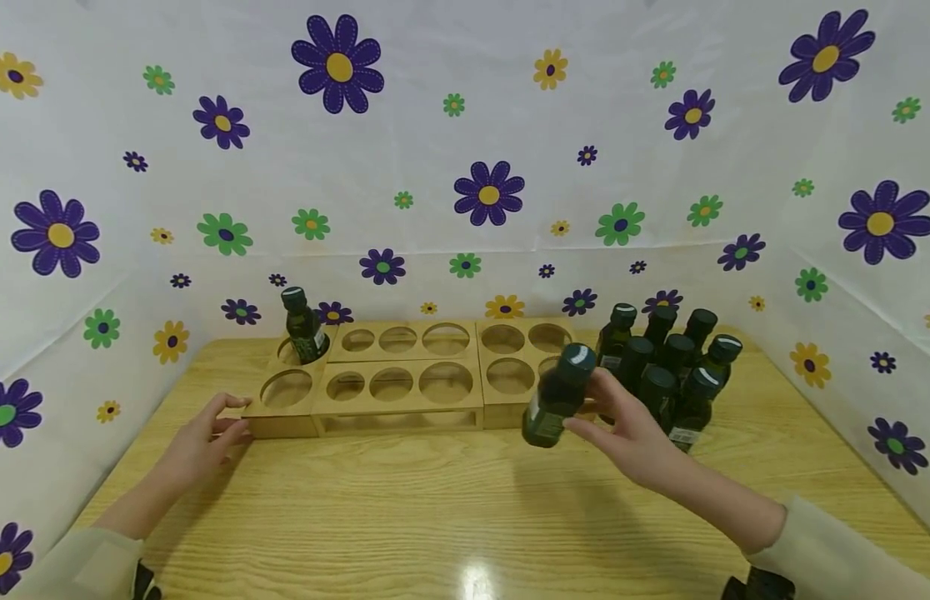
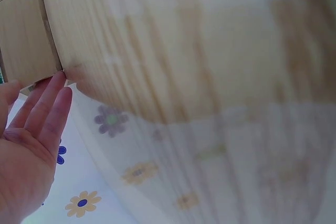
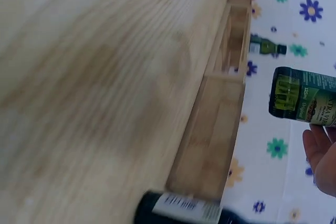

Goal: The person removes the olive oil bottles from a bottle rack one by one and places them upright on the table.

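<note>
My right hand (image 1: 622, 425) grips a small dark green olive oil bottle (image 1: 549, 408) with a black cap. It is tilted in the air at the front right of the wooden rack (image 1: 401, 423). The right wrist view shows the bottle's green label (image 3: 310, 100) reading "125ml Original". My left hand (image 1: 202, 442) touches the rack's front left corner. In the left wrist view the fingers (image 2: 50, 106) stretch straight to that corner. A similar bottle (image 1: 303, 325) stands upright in the rack's back left hole. The held bottle partly hides the rack's right-end holes.
Several dark capped bottles (image 1: 682, 408) stand close together on the table (image 1: 405, 508), right of the rack and behind my right hand. Round holes of differing sizes run along the rack. A white flowered cloth (image 1: 405, 142) hangs behind and at both sides.
</note>
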The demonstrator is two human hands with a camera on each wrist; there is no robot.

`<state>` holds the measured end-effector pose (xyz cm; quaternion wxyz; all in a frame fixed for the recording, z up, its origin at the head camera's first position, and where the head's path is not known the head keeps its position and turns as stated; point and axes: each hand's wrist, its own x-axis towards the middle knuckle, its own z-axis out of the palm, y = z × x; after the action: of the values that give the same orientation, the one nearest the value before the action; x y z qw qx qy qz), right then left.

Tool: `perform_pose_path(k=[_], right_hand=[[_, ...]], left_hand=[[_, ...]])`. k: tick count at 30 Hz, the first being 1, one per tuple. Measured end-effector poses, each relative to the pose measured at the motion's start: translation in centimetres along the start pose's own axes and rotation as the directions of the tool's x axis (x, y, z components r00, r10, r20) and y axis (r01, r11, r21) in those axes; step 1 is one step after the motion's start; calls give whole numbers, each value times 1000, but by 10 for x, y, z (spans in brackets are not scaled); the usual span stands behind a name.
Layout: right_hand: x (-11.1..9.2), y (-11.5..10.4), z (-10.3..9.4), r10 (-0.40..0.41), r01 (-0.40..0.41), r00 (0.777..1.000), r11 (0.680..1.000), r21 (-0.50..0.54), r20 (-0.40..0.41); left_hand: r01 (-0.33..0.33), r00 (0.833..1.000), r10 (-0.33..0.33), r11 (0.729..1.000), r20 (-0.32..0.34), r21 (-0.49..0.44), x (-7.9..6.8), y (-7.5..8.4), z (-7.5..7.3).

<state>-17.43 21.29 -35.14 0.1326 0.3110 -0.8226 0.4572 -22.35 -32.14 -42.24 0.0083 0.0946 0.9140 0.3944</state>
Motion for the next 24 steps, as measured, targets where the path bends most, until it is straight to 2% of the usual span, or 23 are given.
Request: perform_pose_path(k=[3,7,17,24], right_hand=[[-20,6,-16,-30,28,998,999,-29,-64],[-44,16,-36,-24,21,995,999,-32,-102],[-90,38,-81,92,-112,985,984,-138,-148],[-109,57,-104,149,-173,977,971,-164,-151]], left_hand=[[0,1000,0,1000,2,2,0,1,0],[5,1000,-5,1000,-1,12,0,1,1],[21,1000,-21,1000,1,5,0,-2,0],[20,1000,-20,1000,1,-3,0,-3,0]])
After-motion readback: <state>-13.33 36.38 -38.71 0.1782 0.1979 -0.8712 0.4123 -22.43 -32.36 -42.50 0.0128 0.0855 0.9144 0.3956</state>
